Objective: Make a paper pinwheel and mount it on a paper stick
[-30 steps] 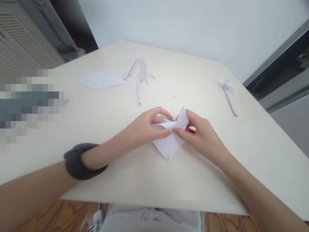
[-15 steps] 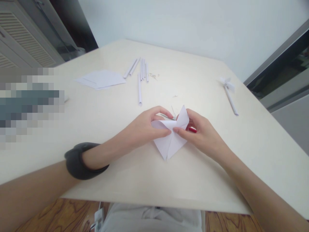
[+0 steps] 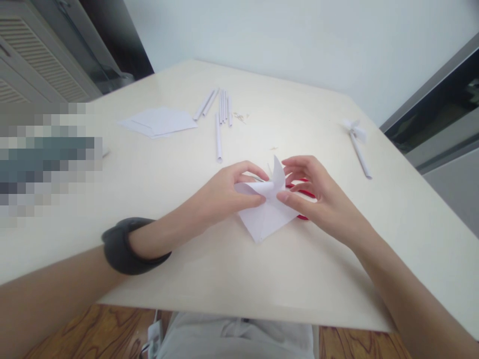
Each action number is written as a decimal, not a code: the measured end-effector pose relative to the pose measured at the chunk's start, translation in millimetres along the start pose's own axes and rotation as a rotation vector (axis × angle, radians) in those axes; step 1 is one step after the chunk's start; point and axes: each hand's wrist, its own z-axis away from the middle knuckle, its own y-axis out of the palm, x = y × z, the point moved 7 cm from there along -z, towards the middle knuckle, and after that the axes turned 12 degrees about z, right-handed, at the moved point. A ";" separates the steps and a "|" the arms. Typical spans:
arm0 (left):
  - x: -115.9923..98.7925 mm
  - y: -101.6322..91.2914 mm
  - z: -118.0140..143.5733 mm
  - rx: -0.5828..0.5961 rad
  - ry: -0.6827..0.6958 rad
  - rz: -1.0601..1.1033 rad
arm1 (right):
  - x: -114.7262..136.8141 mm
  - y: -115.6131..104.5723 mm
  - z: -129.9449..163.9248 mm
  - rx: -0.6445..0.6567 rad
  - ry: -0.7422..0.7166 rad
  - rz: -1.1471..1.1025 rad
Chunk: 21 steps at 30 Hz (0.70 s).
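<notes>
Your red-handled scissors (image 3: 304,193) are mostly hidden under the folded paper (image 3: 267,217) and your right hand (image 3: 322,199); a blurred patch covers the table's (image 3: 262,279) left side. Your left hand (image 3: 224,194) pinches the paper's centre near mid-table. Since half a second ago, your right hand has let go: its fingers are spread, the index tip touching the paper, and one flap stands upright.

Setting: plain room in home or office, used as craft desk. Evidence: cream table (image 3: 224,269) w/ loose paper sheets (image 3: 159,121), rolled paper tubes (image 3: 220,107), finished paper pinwheel (image 3: 357,139). Bare white wall (image 3: 280,35); louvered cabinet (image 3: 33,65) at left; dark window frame (image 3: 437,99) at right; wood floor (image 3: 112,331).
</notes>
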 end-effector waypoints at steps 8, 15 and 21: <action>2.3 -13.2 -0.5 -0.043 0.042 0.159 | 40.7 -10.3 15.8 -0.155 -0.463 0.472; -1.4 -6.6 0.1 0.056 0.051 0.294 | 47.4 7.2 22.6 -0.110 -0.631 0.737; -2.7 -11.9 -0.1 -0.047 0.075 0.160 | 50.9 -2.3 20.5 -0.203 -0.582 0.648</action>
